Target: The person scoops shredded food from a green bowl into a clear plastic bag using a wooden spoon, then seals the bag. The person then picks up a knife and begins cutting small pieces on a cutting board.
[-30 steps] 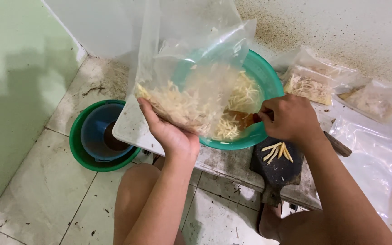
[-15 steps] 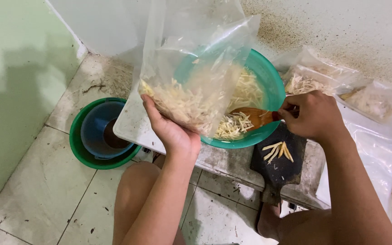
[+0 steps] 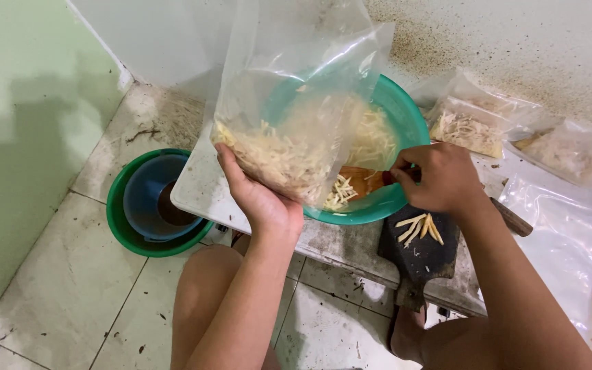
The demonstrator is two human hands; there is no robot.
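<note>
My left hand [image 3: 258,199] holds up a clear plastic bag [image 3: 296,89] from below; its bottom is filled with pale shredded strips. The bag hangs over a teal basin [image 3: 405,123] that holds more of the same strips. My right hand [image 3: 436,178] grips the handle of a brown wooden spoon [image 3: 358,181], whose bowl lies over the basin's near rim next to the bag, with a few strips on it.
A dark cutting board [image 3: 419,253] with a few yellow strips lies below my right hand. Filled bags [image 3: 467,127] lean on the wall at right, with an empty bag [image 3: 556,240] below. A green bucket [image 3: 121,229] holding a blue bowl stands at left. My knees are below.
My right hand has drawn back to the right from the bag's mouth, bringing the wooden spoon out to the basin's near rim. The left hand and bag stay put.
</note>
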